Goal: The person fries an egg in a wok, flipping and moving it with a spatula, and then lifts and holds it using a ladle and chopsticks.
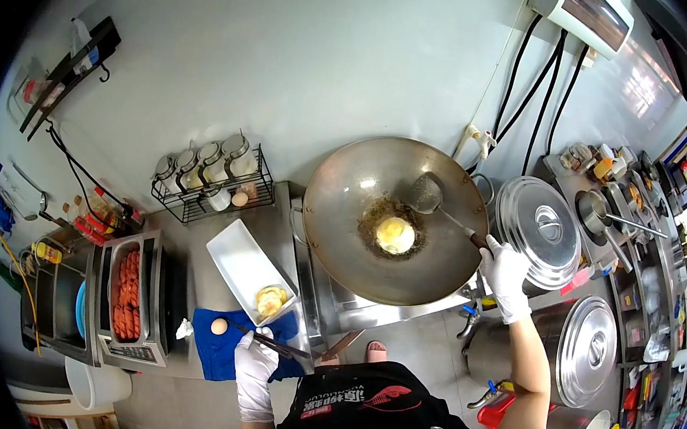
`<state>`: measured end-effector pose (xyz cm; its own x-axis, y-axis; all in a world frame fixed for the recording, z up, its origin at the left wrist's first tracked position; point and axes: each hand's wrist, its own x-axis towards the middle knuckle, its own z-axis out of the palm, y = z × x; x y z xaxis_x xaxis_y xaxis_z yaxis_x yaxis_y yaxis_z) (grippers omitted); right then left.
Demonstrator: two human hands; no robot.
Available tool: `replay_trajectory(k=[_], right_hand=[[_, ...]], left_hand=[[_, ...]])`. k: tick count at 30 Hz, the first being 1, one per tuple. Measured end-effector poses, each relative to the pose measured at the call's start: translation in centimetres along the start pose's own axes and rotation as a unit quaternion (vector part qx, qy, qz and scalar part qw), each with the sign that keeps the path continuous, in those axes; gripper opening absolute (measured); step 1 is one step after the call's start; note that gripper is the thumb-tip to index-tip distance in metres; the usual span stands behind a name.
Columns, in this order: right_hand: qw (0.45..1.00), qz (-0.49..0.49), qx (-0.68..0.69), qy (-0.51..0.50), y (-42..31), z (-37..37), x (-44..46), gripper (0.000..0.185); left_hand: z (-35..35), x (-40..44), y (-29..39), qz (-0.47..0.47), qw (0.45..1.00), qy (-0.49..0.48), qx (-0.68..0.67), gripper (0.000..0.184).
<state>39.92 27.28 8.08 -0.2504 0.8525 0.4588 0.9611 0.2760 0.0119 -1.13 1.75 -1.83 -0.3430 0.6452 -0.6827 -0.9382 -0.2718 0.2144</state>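
Note:
A wide metal wok (341, 247) sits on the stove with a fried egg (395, 235) in a little oil near its middle. My right hand (505, 278), in a white glove, is closed around the handle of a wok spatula (425, 194). The spatula's blade rests on the wok's inner wall, apart from the egg. My left hand (256, 364), also gloved, grips a long, thin, dark utensil (283, 346) that looks like chopsticks or tongs. Close to that hand, a whole egg (219, 326) lies on a blue cloth (204, 355). Cooked egg (271, 300) sits in a white rectangular tray (235, 252).
A wire rack (260, 183) with several jars stands against the wall. At left is a metal container of reddish sausage-like food (129, 294). Lidded pots (540, 224) stand right of the wok, and a big lidded pot (589, 350) stands nearer me.

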Motion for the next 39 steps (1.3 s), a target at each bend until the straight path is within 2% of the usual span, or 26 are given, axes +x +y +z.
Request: replay_trajectory(k=[2, 5, 8, 16, 22, 23, 26, 29, 32, 39], right_hand=[[1.0, 0.0, -0.014, -0.011, 0.2, 0.0, -0.1, 0.03], [1.0, -0.002, -0.023, -0.022, 0.5, 0.2, -0.2, 0.03], [1.0, -0.003, -0.022, -0.021, 0.6, 1.0, -0.3, 0.03], [0.999, 0.001, -0.013, -0.033, 0.3, 2.2, -0.4, 0.029], [0.997, 0.014, 0.08, -0.004, -1.1, 4.7, -0.9, 0.027], [0.993, 0.045, 0.111, -0.025, -1.5, 5.0, -1.0, 0.027], [0.981, 0.088, 0.17, -0.041, -2.2, 6.4, -0.8, 0.028], [0.965, 0.143, 0.209, -0.066, -2.2, 7.2, -0.3, 0.031], [0.952, 0.186, 0.221, -0.101, -2.1, 6.6, 0.6, 0.032], [0.976, 0.141, 0.143, -0.085, -0.6, 1.0, 1.5, 0.03]], left_hand=[[-0.8, 0.6, 0.3, -0.002, 1.0, -0.008, -0.003, 0.017], [-1.3, 0.3, 0.9, -0.068, 0.995, -0.074, -0.008, 0.017], [-0.3, 0.0, 0.3, -0.02, 1.0, 0.005, -0.004, 0.017], [-0.2, -0.4, 0.3, -0.02, 1.0, -0.007, 0.002, 0.017], [-1.1, 0.1, 0.6, -0.061, 0.997, -0.052, -0.016, 0.017], [-1.5, 0.4, 0.7, -0.064, 0.996, -0.062, -0.016, 0.017], [0.3, -0.7, 0.0, -0.013, 1.0, -0.012, 0.001, 0.017], [-0.1, -0.7, 0.4, -0.015, 1.0, -0.017, -0.006, 0.016], [-1.5, -0.2, 0.9, 0.001, 1.0, -0.008, -0.014, 0.016], [-1.4, -0.9, 0.9, 0.01, 1.0, 0.015, -0.022, 0.017]])
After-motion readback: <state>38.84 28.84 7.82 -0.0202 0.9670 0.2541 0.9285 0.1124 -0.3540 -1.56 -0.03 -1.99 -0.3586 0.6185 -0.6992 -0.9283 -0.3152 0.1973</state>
